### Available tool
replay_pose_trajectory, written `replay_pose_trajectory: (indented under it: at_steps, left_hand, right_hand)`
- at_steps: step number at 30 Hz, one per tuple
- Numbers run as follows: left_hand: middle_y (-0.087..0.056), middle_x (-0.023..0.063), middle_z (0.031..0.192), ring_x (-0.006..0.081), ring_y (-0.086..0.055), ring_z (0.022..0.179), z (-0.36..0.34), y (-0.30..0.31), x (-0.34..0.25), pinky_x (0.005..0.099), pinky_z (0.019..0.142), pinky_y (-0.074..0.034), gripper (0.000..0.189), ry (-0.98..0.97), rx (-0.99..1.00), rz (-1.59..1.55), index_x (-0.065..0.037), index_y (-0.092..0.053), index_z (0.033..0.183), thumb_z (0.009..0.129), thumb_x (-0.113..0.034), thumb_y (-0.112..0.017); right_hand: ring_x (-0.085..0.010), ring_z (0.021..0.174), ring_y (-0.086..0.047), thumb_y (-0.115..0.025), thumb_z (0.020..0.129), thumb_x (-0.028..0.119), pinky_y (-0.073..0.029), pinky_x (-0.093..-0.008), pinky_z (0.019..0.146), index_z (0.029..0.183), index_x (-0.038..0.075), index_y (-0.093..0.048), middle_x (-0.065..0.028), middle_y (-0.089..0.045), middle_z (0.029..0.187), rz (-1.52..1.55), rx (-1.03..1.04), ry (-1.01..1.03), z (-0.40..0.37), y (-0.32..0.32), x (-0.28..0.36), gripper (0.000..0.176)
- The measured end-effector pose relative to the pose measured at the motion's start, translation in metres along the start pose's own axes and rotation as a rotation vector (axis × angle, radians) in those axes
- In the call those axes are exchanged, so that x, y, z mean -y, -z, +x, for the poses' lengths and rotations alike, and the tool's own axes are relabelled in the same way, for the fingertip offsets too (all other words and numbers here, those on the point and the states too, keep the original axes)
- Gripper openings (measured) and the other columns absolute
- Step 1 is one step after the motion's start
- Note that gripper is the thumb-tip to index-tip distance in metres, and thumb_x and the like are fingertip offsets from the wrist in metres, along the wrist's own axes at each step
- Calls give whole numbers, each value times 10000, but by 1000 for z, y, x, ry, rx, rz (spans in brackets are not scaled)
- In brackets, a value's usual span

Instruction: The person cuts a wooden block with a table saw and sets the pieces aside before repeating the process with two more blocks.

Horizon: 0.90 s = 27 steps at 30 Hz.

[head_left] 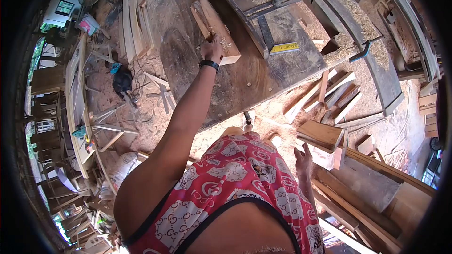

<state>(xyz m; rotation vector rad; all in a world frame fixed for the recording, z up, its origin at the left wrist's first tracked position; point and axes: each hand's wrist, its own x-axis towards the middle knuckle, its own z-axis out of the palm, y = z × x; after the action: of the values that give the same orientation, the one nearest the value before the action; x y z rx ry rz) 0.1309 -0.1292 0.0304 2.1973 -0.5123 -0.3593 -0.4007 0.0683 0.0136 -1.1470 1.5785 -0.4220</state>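
My left hand (213, 51) is stretched out over the workbench (245, 87), its fingers curled onto the near left side of a pale wooden block (221, 30). The block lies at an angle on the bench, with curls of shavings on its top. Part of the grip is hidden behind the back of the hand. Low at my right side, away from the bench, my right hand (303, 159) has its fingers apart and nothing in it. A carpenter's square (285, 48) with a yellow arm rests to the right of the block.
Metal bar clamps (275, 3) lie across the bench's far right. A blue-handled clamp (360, 51) sits on the right-hand timber. Long boards (134, 23) stand at the left. Wooden offcuts (332, 91) and sawdust cover the floor. A wooden box frame (325, 136) is near my right hand.
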Motion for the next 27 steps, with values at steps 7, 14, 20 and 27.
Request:
replay_pose_trajectory:
  at_steps: [7,14,20,27]
  left_hand:
    - [-690,289,1110,406,-676,1044,69,-11,22,452,897,-537,639,106,-12,21,48,-690,1103,881,-548,-622]
    - [-670,140,1249,316,-667,1100,-6,62,43,461,988,-532,445,311,410,-1264,-42,-595,1292,1006,-379,-539]
    - [-680,169,1228,331,-676,1102,-120,102,64,465,996,-539,428,426,826,-1946,-32,-601,1302,1011,-318,-471]
    - [-624,181,1247,324,-655,1080,-185,75,138,447,974,-539,627,505,904,-2109,-30,-529,1362,918,-473,-529]
  right_hand:
    - [-220,1009,-684,-701,913,168,-527,-322,868,1468,-119,-360,-294,-546,1390,-15,0,-60,-6,8,-8,712]
    - [-215,992,-685,-716,911,195,-514,-308,867,1460,-123,-370,-268,-661,1228,-37,25,-3,2,11,-12,723]
    - [-219,923,-704,-694,929,219,-518,-315,804,1431,-108,-429,-253,-730,985,-323,65,318,29,20,-19,655]
    - [-159,811,-603,-703,913,268,-492,-309,710,1410,-112,-458,-204,-722,948,-193,144,409,24,37,38,672]
